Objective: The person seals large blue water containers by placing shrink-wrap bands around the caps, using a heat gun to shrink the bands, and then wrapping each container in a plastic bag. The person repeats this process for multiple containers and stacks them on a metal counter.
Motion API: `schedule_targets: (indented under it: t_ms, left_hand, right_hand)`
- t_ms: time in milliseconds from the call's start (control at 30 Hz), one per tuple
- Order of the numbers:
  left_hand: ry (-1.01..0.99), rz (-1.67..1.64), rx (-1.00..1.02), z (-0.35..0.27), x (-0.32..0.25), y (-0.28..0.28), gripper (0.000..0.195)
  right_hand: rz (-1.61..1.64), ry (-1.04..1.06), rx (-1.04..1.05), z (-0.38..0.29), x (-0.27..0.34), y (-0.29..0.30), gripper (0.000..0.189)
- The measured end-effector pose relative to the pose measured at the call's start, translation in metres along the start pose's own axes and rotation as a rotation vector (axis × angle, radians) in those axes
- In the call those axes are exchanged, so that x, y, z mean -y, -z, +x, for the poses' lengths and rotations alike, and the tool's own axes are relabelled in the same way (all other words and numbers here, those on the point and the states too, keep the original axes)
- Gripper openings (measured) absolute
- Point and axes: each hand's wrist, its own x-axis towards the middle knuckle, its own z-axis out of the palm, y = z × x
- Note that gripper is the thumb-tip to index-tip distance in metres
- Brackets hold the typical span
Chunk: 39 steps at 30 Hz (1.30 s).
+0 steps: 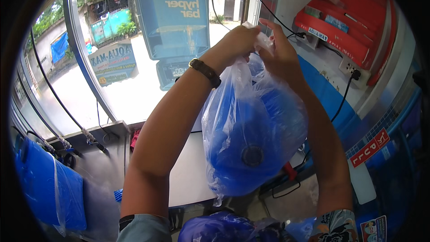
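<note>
A blue plastic water container (235, 168) with a dark round cap (252, 155) sits inside a clear plastic bag (231, 107). It overlaps the front right part of a white tabletop (188, 171); whether it rests there I cannot tell. My left hand (240, 42), with a dark strap watch at the wrist, grips the bag's gathered neck. Close on its right, my right hand (280, 52) pinches the twisted plastic, index finger raised. Some fingers of both hands are hidden behind the film and each other.
At left, another blue container (50, 181) in clear plastic stands in a metal basin (100, 171) beneath hoses with valves. Glass with stickers rises behind. A red wall rack (336, 23) hangs at right, above a power outlet (352, 70) with a plugged cord.
</note>
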Motion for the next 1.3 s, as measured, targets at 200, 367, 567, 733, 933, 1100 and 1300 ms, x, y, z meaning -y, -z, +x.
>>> schedule_targets:
  t_ms: [200,367,567,733,933,1100,1300]
  left_hand:
    - [0.133,0.065,0.095,-0.005,-0.006,0.017,0.045]
    - [-0.395,0.419,0.063,-0.026,0.0,0.007,0.083]
    - [-0.491,0.066,0.003,-0.015,0.037,0.002,0.021]
    - [-0.311,-0.033,0.115,-0.042,0.088,0.071,0.026]
    - [-0.253,-0.256,0.108,-0.049,0.102,0.068,0.038]
    - [-0.267,-0.059,0.177,-0.013,0.026,0.022,0.027]
    - [-0.296,0.665,0.186,-0.005,-0.004,-0.034,0.036]
  right_hand:
    - [-0.431,0.191,0.116,-0.012,0.007,0.007,0.016]
    - [0.869,-0.827,0.258,-0.002,0.006,0.03,0.024]
    - [0.896,-0.627,0.364,-0.001,0.001,0.044,0.039]
    - [0.43,-0.485,0.362,-0.043,-0.027,0.064,0.036]
    - [0.294,-0.667,0.446,-0.063,-0.028,0.08,0.042]
    - [0.058,-0.342,0.203,0.016,0.028,0.096,0.043]
    - [0.017,-0.076,0.433,0.036,0.076,0.081,0.038]
